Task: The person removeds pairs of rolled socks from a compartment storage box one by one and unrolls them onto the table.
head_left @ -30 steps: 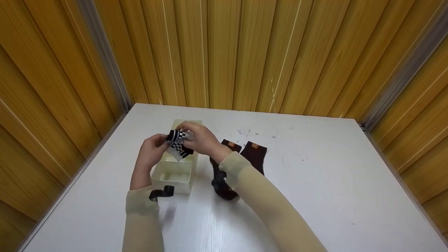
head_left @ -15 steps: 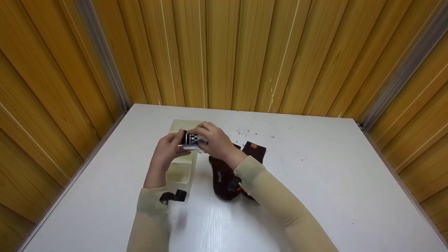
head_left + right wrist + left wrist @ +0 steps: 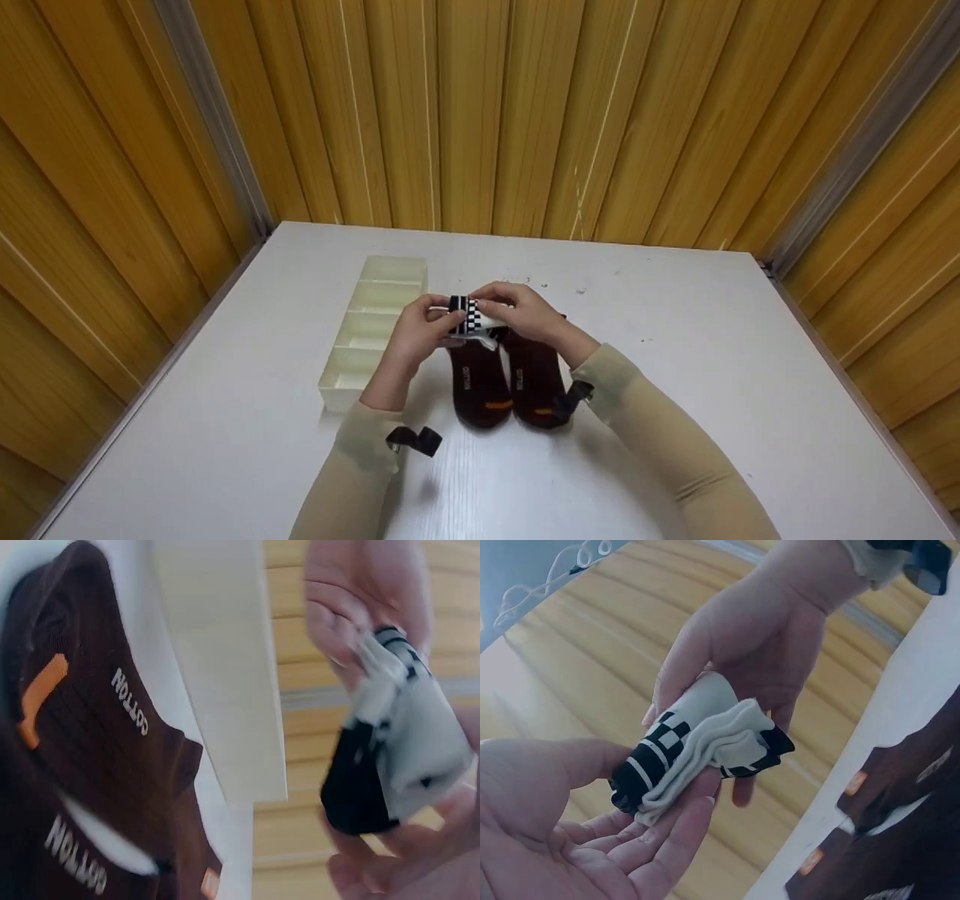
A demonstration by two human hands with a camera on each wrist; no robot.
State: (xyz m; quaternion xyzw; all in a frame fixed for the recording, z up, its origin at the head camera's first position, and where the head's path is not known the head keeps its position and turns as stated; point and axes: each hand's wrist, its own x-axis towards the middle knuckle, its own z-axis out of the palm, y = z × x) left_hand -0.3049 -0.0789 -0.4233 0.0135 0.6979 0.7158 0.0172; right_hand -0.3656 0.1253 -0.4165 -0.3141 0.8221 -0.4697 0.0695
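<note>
A folded bundle of black-and-white checkered socks (image 3: 471, 316) is held in the air between both hands. My left hand (image 3: 417, 336) grips the black striped cuff end, thumb on top. My right hand (image 3: 529, 311) holds the white end from the other side. In the left wrist view the bundle (image 3: 694, 739) shows a rolled checkered side and loose white folds. The right wrist view shows a black patch on the socks (image 3: 360, 787). Below the hands lie two dark brown socks (image 3: 480, 386) side by side, with orange toe marks and "COTTON" lettering, their upper parts partly covered by my right hand.
A pale, long box (image 3: 343, 399) with several compartments stands left of the brown socks on the white table (image 3: 675, 390). Wood-patterned panels (image 3: 540, 112) rise behind the table and at both sides. A cable (image 3: 547, 581) shows at the left wrist view's corner.
Both hands have moved right with the checkered socks, from over the box to over the brown socks. The checkered socks are now folded into a more compact bundle. More of the box shows.
</note>
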